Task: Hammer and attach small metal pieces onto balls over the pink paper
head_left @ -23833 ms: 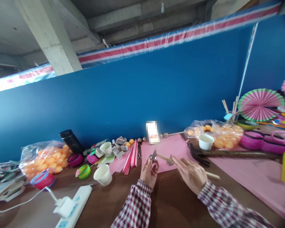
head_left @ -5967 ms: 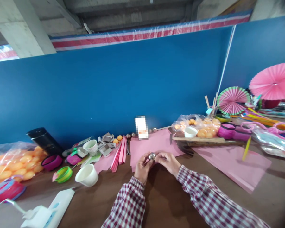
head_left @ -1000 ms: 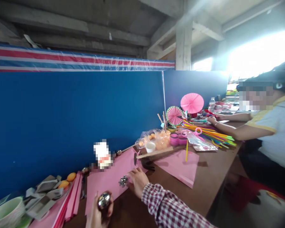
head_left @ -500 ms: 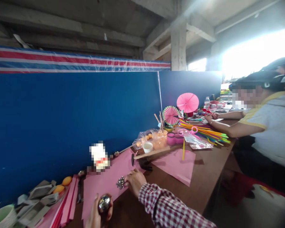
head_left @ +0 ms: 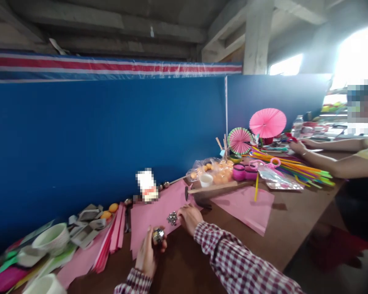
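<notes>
My left hand [head_left: 146,252] is wrapped around a shiny metal ball [head_left: 158,235], its mirror-like top showing between thumb and fingers. On the pink paper [head_left: 155,214] lies a small pile of shiny metal beads [head_left: 171,218]. Right at the pile's edge is my right hand [head_left: 190,218], palm down, fingers bent and drawn together. Its fingertips are partly hidden, so anything pinched in them cannot be made out. A hammer [head_left: 213,188] with a wooden handle lies just beyond this hand.
Pink paper strips [head_left: 118,228], grey card pieces [head_left: 87,228] and pale cups [head_left: 51,239] stand to the left. A bag of orange balls [head_left: 223,173], a white cup [head_left: 206,180] and coloured pipe cleaners [head_left: 294,167] lie farther right. A blue partition [head_left: 110,130] rises behind. A co-worker's arm [head_left: 334,163] rests at right.
The view has swung left and down, bringing in more of the left end of the table. My left hand still grips the ball, and my right hand stays beside the bead pile.
</notes>
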